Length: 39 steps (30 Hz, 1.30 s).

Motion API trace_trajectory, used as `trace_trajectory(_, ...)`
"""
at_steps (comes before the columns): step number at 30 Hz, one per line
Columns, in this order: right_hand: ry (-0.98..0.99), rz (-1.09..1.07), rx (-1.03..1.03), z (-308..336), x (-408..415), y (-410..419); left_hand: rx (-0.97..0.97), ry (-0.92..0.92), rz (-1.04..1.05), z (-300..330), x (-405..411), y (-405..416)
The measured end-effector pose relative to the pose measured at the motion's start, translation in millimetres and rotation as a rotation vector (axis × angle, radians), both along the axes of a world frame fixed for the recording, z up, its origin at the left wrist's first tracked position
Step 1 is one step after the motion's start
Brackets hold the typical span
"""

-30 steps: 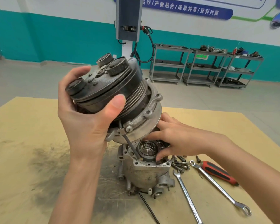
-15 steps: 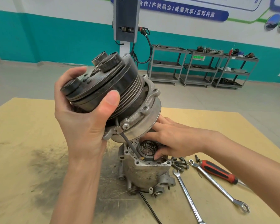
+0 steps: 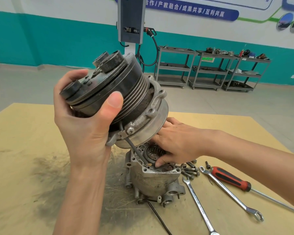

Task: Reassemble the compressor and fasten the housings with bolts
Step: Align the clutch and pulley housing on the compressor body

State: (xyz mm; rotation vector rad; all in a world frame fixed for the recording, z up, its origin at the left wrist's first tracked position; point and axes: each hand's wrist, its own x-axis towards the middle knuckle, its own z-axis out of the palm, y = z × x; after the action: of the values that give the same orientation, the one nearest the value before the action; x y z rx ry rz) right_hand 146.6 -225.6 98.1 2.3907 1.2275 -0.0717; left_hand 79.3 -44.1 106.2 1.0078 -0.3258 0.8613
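Holding the front half of the compressor (image 3: 119, 97), the pulley end, tilted up off the table (image 3: 24, 150) in the left hand (image 3: 85, 129), thumb and fingers curled tight round the black pulley. Hanging above and just to the left of the lower housing (image 3: 153, 177), not yet seated on it. Standing that housing upright on the table, open face up, with the bearing (image 3: 154, 152) showing in the middle. Resting the right hand (image 3: 175, 145) on that open face, fingers fairly straight, a fingertip pressing at the rim near the bearing; gripping nothing there, as far as can be seen. Trailing a thin black wire (image 3: 136, 150) from the raised half down across the opening.

Doing this step well probably means:
- Clearing the wire out of the joint before lowering, so as not to be pinching it between the two faces.
- Drawing the right fingers out from under the raised half before bringing it down.
- Levelling the tilted half first, then lining up its ears with the bolt holes in the lower rim.
- Lowering straight, without forcing, feeling for the bearing centring.
- Keeping the bolts (image 3: 190, 170), the two spanners (image 3: 199, 206) and the red-handled screwdriver (image 3: 231, 178), lying just right of the housing, within reach for fastening afterwards.
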Motion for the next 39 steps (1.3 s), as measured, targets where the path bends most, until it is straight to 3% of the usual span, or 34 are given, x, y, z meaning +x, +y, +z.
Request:
trace_trajectory(6,-0.029,0.170,-0.115,12.0,11.3,-0.6,-0.012,-0.001,0.002,-1.8,1.3,0.4)
trace_trajectory(16,-0.103,0.213,-0.065,6.1,5.0,6.1,-0.036,0.012,0.001,-0.5,1.0,3.6)
trace_trajectory(39,-0.209,-0.395,0.120,-17.0,-27.6,30.4,-0.069,0.045,0.024,1.5,-0.9,3.6)
